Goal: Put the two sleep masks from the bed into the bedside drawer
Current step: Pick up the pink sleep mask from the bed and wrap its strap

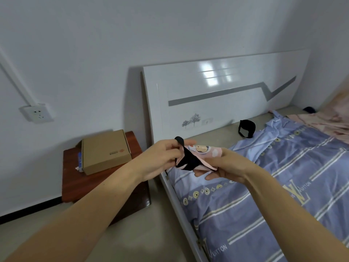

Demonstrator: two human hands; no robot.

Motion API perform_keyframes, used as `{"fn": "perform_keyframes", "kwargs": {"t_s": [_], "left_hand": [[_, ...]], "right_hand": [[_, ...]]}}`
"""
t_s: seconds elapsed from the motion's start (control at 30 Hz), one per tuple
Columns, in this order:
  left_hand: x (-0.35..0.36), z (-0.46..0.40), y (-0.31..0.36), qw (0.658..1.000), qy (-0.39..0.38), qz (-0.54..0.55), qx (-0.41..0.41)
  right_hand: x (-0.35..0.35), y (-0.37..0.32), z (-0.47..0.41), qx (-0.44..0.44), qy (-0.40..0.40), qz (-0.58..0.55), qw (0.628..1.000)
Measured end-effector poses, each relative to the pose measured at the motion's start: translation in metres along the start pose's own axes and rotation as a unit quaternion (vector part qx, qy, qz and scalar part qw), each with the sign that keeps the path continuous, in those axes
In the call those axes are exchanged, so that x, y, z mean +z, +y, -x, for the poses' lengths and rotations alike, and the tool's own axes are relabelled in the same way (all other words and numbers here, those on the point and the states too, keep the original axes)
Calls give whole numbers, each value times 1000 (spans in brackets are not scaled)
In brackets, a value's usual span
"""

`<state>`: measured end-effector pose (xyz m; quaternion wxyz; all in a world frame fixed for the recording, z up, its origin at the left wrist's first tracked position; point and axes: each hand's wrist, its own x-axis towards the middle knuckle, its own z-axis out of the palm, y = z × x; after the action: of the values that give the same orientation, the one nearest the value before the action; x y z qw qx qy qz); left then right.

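cardboard box point(106, 151) on nightstand point(98, 178) — closed

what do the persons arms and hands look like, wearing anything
Both forearms are bare from the bottom edge of the view up to the wrists; no sleeve shows. The left hand and right hand wear no gloves, and no rings, watch or bracelet can be seen. No markings show on either arm. The upper arms are out of view.

You are showing two bare forearms, with no sleeves reaching them. Your left hand point(160, 157) and right hand point(226, 167) are wearing nothing.
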<state>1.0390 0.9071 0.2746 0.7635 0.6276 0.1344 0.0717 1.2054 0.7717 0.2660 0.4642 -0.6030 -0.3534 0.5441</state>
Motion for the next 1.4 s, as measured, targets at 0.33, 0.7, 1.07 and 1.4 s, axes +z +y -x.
{"fn": "perform_keyframes", "kwargs": {"t_s": [0.33,0.7,1.07,1.4], "left_hand": [[-15,-4,-16,976,100,-173,-87],[-12,3,-8,932,210,-292,-37],[-21,24,-18,945,254,-199,-49],[-21,32,-36,882,467,-25,56]], "right_hand": [[21,-2,-18,-93,36,145,984],[47,-26,-37,-115,82,306,941],[66,-2,-49,-88,236,114,961],[74,-8,-60,31,1,74,997]]}}
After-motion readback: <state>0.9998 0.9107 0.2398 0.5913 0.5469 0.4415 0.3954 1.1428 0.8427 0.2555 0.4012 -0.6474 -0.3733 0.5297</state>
